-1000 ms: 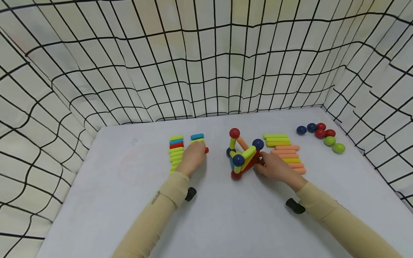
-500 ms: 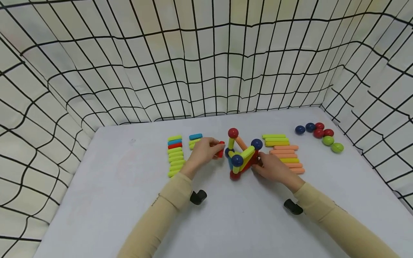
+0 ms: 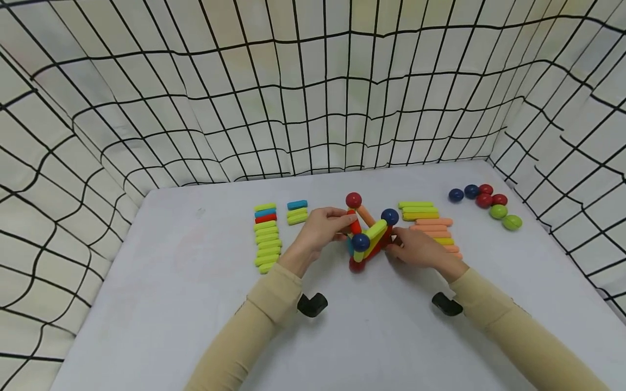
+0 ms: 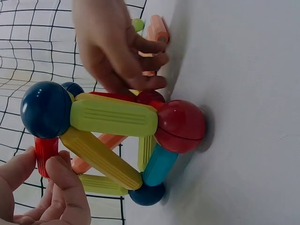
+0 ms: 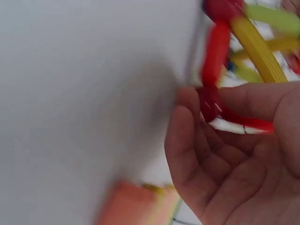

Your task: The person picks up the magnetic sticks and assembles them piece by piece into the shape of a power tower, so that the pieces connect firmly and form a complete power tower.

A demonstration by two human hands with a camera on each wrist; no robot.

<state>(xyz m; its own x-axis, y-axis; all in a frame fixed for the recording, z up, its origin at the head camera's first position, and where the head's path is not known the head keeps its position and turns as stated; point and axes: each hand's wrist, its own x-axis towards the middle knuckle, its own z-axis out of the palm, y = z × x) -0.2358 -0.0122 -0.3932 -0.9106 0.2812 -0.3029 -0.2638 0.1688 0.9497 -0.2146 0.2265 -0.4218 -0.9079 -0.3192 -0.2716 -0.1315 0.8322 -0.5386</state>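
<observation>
A frame of coloured rods and balls (image 3: 375,239) stands on the white table. My left hand (image 3: 318,231) pinches a short red rod (image 4: 46,152) between thumb and fingers. In the left wrist view the rod's end meets a dark blue ball (image 4: 45,110) at the frame's upper corner. Lime, yellow and light blue rods join that corner to a large red ball (image 4: 180,126) and another blue ball (image 4: 147,193) at the base. On the frame's right side my right hand (image 3: 418,248) holds a red ball (image 5: 209,105) between thumb and fingers, low by the tabletop.
Left of the frame lies a column of short rods (image 3: 266,239), with a few lime and blue rods (image 3: 297,212) beside it. Orange, yellow and lime rods (image 3: 430,222) lie to the right. Loose balls (image 3: 484,201) sit at the back right. Black netting (image 3: 313,98) encloses the table.
My left hand has come from the short rods rightward to the frame, bringing the red rod up to it. My right hand has stayed at the frame's right side.
</observation>
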